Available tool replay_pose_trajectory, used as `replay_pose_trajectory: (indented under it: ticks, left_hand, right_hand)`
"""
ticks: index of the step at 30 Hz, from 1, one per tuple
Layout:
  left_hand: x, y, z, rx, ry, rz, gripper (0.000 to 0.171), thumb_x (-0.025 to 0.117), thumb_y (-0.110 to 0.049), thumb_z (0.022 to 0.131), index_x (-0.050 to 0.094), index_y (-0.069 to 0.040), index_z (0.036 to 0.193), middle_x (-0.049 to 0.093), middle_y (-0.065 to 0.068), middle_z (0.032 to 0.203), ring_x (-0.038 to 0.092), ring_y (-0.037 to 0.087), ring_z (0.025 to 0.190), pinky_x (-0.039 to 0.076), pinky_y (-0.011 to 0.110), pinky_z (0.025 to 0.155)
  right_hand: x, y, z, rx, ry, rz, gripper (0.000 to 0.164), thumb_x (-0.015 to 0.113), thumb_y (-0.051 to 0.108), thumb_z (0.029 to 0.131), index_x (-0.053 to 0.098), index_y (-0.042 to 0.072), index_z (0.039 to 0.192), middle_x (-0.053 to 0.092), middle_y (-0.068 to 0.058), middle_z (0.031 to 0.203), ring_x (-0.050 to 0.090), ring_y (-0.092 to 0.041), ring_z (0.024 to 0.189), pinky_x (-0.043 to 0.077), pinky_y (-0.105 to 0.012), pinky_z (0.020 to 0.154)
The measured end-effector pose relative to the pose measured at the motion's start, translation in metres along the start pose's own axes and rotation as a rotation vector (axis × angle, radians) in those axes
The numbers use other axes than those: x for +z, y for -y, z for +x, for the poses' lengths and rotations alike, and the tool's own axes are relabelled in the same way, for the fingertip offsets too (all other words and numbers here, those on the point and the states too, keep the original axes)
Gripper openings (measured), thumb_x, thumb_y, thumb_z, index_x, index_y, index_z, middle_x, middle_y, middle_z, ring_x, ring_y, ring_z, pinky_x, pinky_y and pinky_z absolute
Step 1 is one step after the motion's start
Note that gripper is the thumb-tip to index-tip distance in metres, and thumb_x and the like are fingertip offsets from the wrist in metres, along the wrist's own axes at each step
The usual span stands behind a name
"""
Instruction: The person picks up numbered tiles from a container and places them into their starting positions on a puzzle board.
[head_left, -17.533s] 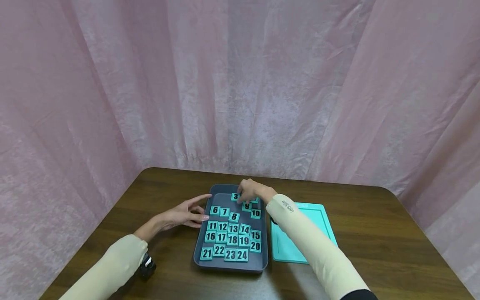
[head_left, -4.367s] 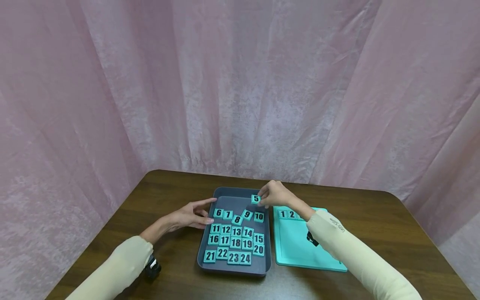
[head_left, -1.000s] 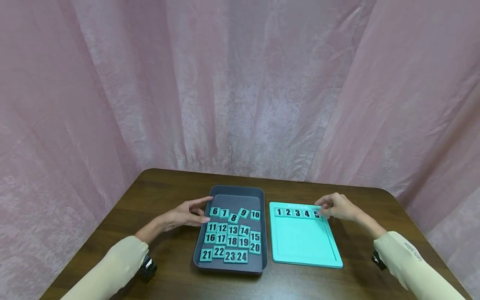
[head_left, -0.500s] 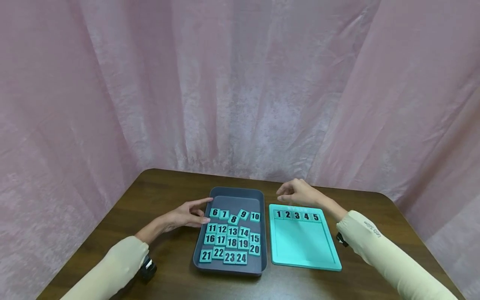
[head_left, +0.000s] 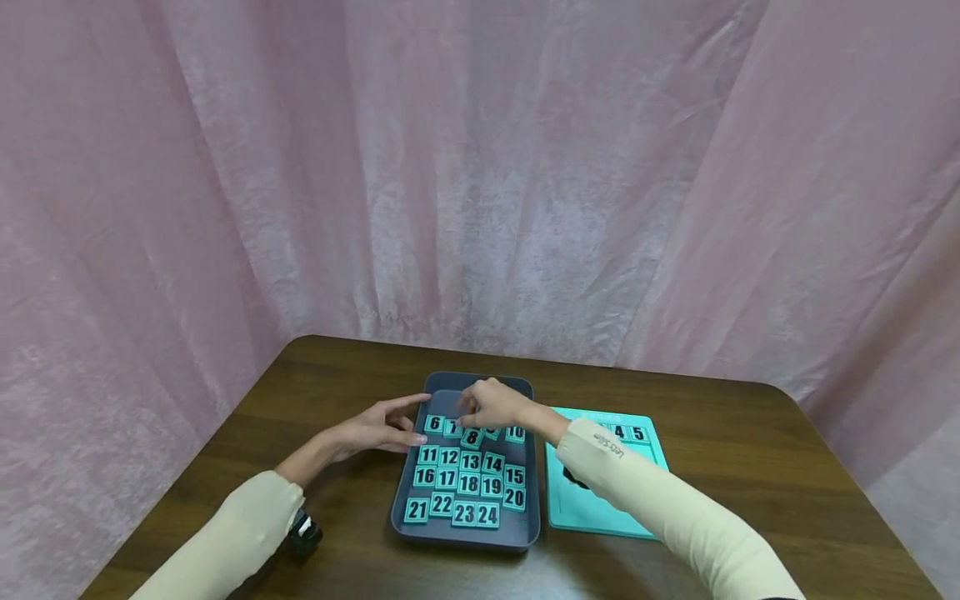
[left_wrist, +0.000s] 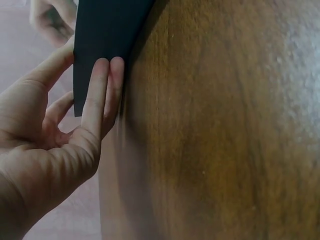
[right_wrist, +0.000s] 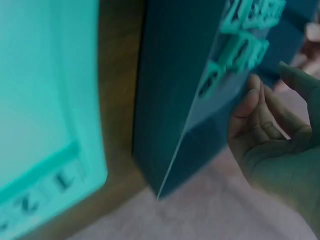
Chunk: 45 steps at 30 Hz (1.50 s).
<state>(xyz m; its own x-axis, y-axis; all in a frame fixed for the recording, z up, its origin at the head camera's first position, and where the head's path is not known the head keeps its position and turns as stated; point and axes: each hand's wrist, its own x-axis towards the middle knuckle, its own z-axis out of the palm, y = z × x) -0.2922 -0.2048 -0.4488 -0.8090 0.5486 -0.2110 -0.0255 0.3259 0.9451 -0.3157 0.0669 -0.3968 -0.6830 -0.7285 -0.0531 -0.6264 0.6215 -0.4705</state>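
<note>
Dark grey, the shallow tray (head_left: 512,527) sits on the brown wooden table (head_left: 772,483) with its numbered turquoise tiles (head_left: 470,462) lying flat inside. The person's left hand (head_left: 369,434) touches its left rim, index finger and thumb held wide apart, while two straight fingers lie along the outer wall. The right hand (head_left: 501,407) reaches over the upper tiles, fingers bent and drawn narrow, the tips beside tile 7 (head_left: 450,432); I cannot tell whether they grip it. Tile 6 (head_left: 435,424) lies just left of it and tile 8 (head_left: 471,439) sits tilted below. To the tray's right, apart from it, rests the turquoise board (head_left: 596,512), 4 and 5 showing in its top row, partly covered by the right sleeve (head_left: 660,500). Pink velvety curtain (head_left: 525,208) hangs behind.
</note>
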Motion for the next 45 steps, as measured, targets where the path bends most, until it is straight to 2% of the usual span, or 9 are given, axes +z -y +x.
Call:
replay_pose_trajectory:
  ticks: [4,9,14,20,26,30,37,43,45]
  left_hand:
    - [0.004,0.001,0.0,0.008,0.006,0.009,0.086,0.075,-0.027,0.096,0.024,-0.017,0.164,0.06,0.007,0.103,0.066,0.018,0.106,0.059,0.041,0.099]
    - [0.009,0.003,0.006,0.014,-0.006,0.006,0.081,0.074,-0.028,0.096,0.027,-0.019,0.163,0.062,0.008,0.105,0.067,0.019,0.106,0.058,0.043,0.1]
    - [0.01,0.002,0.01,0.008,-0.02,0.006,0.082,0.076,-0.025,0.094,0.03,-0.019,0.162,0.06,0.008,0.102,0.065,0.018,0.104,0.059,0.044,0.098]
    - [0.01,-0.001,0.01,-0.005,-0.022,0.006,0.084,0.077,-0.023,0.093,0.029,-0.019,0.162,0.06,0.008,0.104,0.065,0.018,0.102,0.06,0.042,0.096]
    - [0.007,-0.001,0.007,-0.016,-0.03,0.007,0.084,0.078,-0.024,0.093,0.03,-0.019,0.162,0.06,0.008,0.103,0.066,0.019,0.102,0.06,0.043,0.097]
    - [0.004,0.001,0.007,-0.024,-0.03,0.011,0.084,0.078,-0.026,0.093,0.03,-0.02,0.162,0.061,0.01,0.106,0.066,0.019,0.103,0.059,0.044,0.098]
    - [-0.001,0.002,0.008,-0.024,-0.027,-0.001,0.085,0.079,-0.023,0.092,0.03,-0.018,0.161,0.061,0.009,0.105,0.067,0.019,0.101,0.06,0.044,0.096]
    - [-0.003,0.004,0.008,-0.022,-0.024,0.01,0.085,0.08,-0.024,0.091,0.031,-0.018,0.161,0.062,0.01,0.104,0.066,0.019,0.102,0.059,0.045,0.097]
    - [-0.003,0.005,0.007,-0.02,-0.025,0.014,0.085,0.08,-0.024,0.091,0.031,-0.018,0.161,0.062,0.01,0.104,0.067,0.019,0.102,0.059,0.045,0.098]
  right_hand:
    - [0.016,0.006,0.014,0.073,0.034,-0.02,0.043,0.075,0.022,0.095,0.065,0.001,0.132,0.077,-0.012,0.091,0.071,-0.021,0.073,0.053,-0.024,0.06]
    - [0.024,0.01,0.023,0.146,0.044,-0.088,0.052,0.081,0.028,0.09,0.066,0.005,0.133,0.076,-0.007,0.1,0.069,-0.011,0.076,0.056,-0.023,0.066]
    - [0.027,0.013,0.026,0.198,0.034,-0.117,0.05,0.085,0.03,0.086,0.07,0.007,0.128,0.075,-0.002,0.091,0.065,-0.008,0.07,0.055,-0.023,0.063]
    - [0.028,0.015,0.026,0.204,0.015,-0.098,0.039,0.085,0.027,0.086,0.075,0.009,0.12,0.074,-0.001,0.09,0.063,-0.007,0.069,0.054,-0.022,0.062]
    - [0.023,0.013,0.022,0.168,0.017,-0.057,0.035,0.082,0.023,0.089,0.074,0.008,0.119,0.076,-0.006,0.103,0.07,-0.012,0.083,0.058,-0.024,0.071]
    - [0.016,0.013,0.016,0.156,0.017,-0.006,0.029,0.081,0.02,0.09,0.074,0.008,0.115,0.077,-0.007,0.102,0.072,-0.015,0.087,0.059,-0.025,0.072]
    - [0.003,0.013,-0.004,0.131,0.0,0.088,0.03,0.082,0.01,0.087,0.074,0.001,0.115,0.078,-0.012,0.096,0.074,-0.021,0.079,0.06,-0.026,0.067]
    - [-0.007,0.006,-0.031,0.063,-0.047,0.107,0.03,0.082,0.01,0.086,0.075,0.0,0.113,0.077,-0.012,0.098,0.072,-0.015,0.082,0.058,-0.02,0.068]
    - [-0.01,0.0,-0.041,0.048,-0.056,0.148,0.03,0.082,0.011,0.086,0.075,0.0,0.114,0.077,-0.011,0.096,0.072,-0.014,0.08,0.057,-0.019,0.067]
